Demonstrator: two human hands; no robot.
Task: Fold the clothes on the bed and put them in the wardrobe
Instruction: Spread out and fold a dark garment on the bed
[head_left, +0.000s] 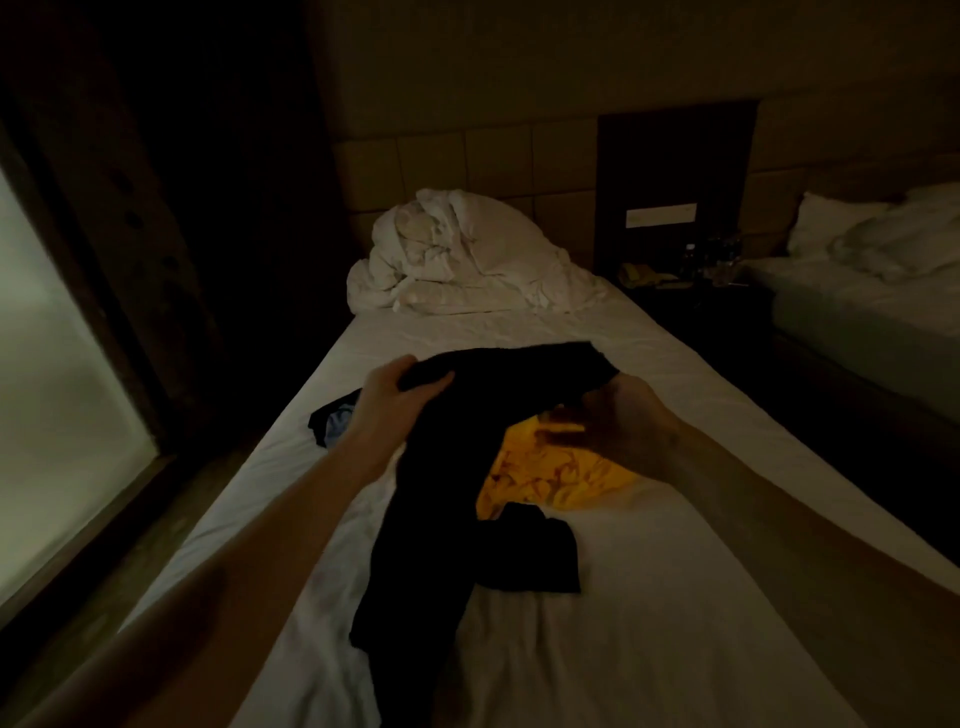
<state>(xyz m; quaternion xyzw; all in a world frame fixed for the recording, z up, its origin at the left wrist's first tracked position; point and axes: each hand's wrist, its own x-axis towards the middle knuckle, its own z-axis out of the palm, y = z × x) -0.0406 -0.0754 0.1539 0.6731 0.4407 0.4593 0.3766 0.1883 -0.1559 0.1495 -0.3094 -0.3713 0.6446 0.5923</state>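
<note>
A long black garment (441, 493) hangs over the white bed (649, 623), lifted by its top edge. My left hand (395, 400) grips the garment's left corner, thumb over the cloth. My right hand (618, 421) is at its right end, blurred, and its grip is unclear in the dim light. Under the garment lies a yellow patterned piece of clothing (550, 478). A small black item (540, 551) rests on the sheet in front of it. A dark and pale blue garment (335, 421) lies left of my left wrist.
A crumpled white duvet and pillow (457, 254) are heaped at the head of the bed. A dark nightstand (680, 280) with small items stands to the right, then a second bed (872, 296). A bright window (47, 395) is on the left.
</note>
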